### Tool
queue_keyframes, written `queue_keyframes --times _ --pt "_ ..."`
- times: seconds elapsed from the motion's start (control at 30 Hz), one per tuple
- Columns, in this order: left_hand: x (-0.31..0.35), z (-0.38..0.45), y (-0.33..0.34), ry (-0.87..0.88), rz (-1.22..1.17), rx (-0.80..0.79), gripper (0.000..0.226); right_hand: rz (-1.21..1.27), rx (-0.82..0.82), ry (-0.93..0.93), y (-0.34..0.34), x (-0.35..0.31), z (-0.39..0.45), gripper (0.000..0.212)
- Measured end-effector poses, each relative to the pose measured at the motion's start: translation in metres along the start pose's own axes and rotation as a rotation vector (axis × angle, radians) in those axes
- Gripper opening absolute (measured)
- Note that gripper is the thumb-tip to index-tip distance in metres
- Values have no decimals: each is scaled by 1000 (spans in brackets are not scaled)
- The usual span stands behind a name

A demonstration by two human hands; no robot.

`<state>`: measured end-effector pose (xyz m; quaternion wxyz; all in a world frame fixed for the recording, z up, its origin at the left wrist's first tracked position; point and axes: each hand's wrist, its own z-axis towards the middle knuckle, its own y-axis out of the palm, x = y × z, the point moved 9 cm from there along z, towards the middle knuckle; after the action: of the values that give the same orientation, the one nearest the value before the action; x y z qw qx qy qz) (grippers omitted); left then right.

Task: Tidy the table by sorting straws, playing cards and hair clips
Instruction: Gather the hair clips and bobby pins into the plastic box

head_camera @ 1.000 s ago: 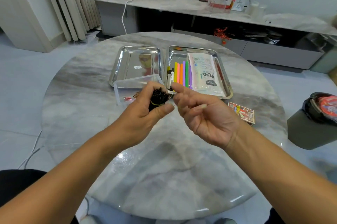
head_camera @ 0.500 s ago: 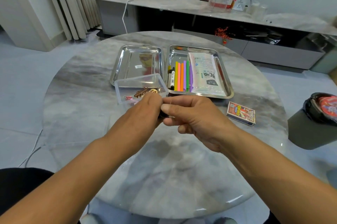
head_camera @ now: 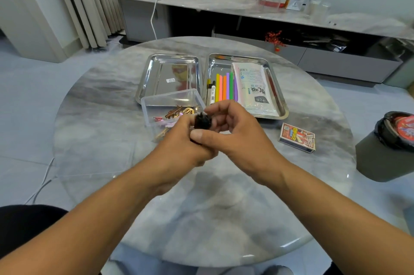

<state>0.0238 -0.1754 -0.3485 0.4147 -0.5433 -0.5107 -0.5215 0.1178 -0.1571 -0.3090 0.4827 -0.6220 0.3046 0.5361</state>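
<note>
Over the middle of the round marble table [head_camera: 112,140], my left hand [head_camera: 179,143] and my right hand [head_camera: 239,138] meet around a small black bundle of hair clips [head_camera: 202,120]. Both hands curl their fingers on it, and only its top shows between them. Just behind my left hand stands a clear plastic box [head_camera: 156,101] holding several brown, gold and pink hair clips [head_camera: 177,112]. Coloured straws [head_camera: 224,86] and a white packet [head_camera: 253,86] lie in the right steel tray [head_camera: 282,104]. A boxed deck of playing cards [head_camera: 296,137] lies on the table to the right.
A steel tray [head_camera: 143,86] with only a sticker in it sits behind the plastic box. Two markers [head_camera: 211,93] lie left of the straws. A dark bin [head_camera: 385,153] stands off the table's right edge. A low marble console runs along the back wall.
My right hand, open beside the bundle a second ago, has closed onto it. Both hands dropped slightly toward the table, and the bundle is now mostly covered.
</note>
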Motion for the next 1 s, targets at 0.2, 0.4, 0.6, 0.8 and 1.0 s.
queue_keyframes --times 0.2,0.4,0.6,0.8,1.0 --pt "5 -12 5 -243 -692 -217 38 -327 -280 -161 8 -13 -1 113" --pt "5 -17 27 -239 -568 -246 11 -423 -249 -223 22 -15 -4 99" --pt "3 -18 31 -199 -703 -237 15 -358 -119 -348 12 -26 -6 62" --pt "10 -19 28 -216 -966 -184 37 -64 -6 -250 -6 -24 0 60" --pt "17 -21 22 -152 -865 -162 25 -86 -162 -245 -3 -25 -1 73"
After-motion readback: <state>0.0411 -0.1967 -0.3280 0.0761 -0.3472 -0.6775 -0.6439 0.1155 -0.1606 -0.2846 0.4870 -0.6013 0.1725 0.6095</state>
